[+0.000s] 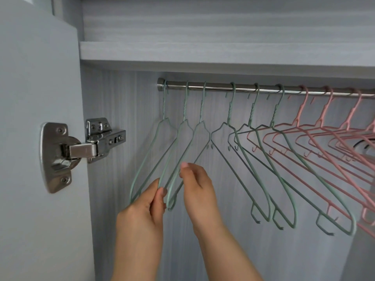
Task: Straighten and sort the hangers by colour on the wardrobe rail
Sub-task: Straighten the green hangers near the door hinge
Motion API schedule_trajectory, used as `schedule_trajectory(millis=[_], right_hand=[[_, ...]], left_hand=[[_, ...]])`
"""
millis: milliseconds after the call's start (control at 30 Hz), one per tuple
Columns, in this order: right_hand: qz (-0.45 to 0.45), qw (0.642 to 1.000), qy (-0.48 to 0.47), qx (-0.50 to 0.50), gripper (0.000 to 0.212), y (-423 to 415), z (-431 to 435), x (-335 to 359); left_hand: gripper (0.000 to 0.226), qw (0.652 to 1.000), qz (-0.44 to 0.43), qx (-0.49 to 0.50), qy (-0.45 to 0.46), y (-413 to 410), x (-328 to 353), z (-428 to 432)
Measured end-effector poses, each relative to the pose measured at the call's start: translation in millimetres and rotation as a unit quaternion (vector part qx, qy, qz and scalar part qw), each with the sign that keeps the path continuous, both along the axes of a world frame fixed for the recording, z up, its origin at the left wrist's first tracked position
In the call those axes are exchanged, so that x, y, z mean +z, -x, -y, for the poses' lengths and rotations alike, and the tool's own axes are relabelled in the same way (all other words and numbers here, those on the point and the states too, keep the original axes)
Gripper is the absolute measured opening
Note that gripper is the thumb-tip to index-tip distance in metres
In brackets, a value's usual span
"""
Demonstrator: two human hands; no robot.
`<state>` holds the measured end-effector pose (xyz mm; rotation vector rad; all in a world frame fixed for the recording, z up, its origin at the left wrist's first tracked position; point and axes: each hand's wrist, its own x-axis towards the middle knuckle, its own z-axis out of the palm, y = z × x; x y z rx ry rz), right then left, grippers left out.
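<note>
Colours sit sorted along the rail (219, 87), green hangers (230, 110) before pink hangers (301, 107); your left hand (146, 201) and right hand (194, 185) pinch skewed green ones.

A: How many green hangers (230, 111) hang on the one rail (215, 86)?
B: Six, at the left.
A: And pink hangers (300, 113)?
B: Three are clear at the right. The further ones run off the edge, so I can't count them.
A: Anything else?
B: One hinge (81, 150), one left hand (142, 211) and one right hand (197, 191).
</note>
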<state>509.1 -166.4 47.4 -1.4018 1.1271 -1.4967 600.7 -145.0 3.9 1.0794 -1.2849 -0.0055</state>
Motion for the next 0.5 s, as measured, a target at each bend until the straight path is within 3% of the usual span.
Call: schedule_trajectory(millis=[167, 300, 500], right_hand=[[-0.030, 0.999, 0.009, 0.024, 0.050, -8.5, 2.7, 6.7], [-0.057, 0.996, 0.049, -0.037, 0.052, -8.3, 5.0, 6.7], [-0.049, 0.994, 0.059, -0.075, 0.051, -4.2, 5.3, 6.4]], left_hand=[[0.025, 1.000, 0.017, -0.002, 0.000, -0.7, -1.6, 1.6], [0.026, 1.000, -0.016, -0.014, 0.003, -3.7, -3.4, 2.7], [0.052, 0.998, -0.062, -0.015, 0.022, -8.3, 2.3, 0.0]])
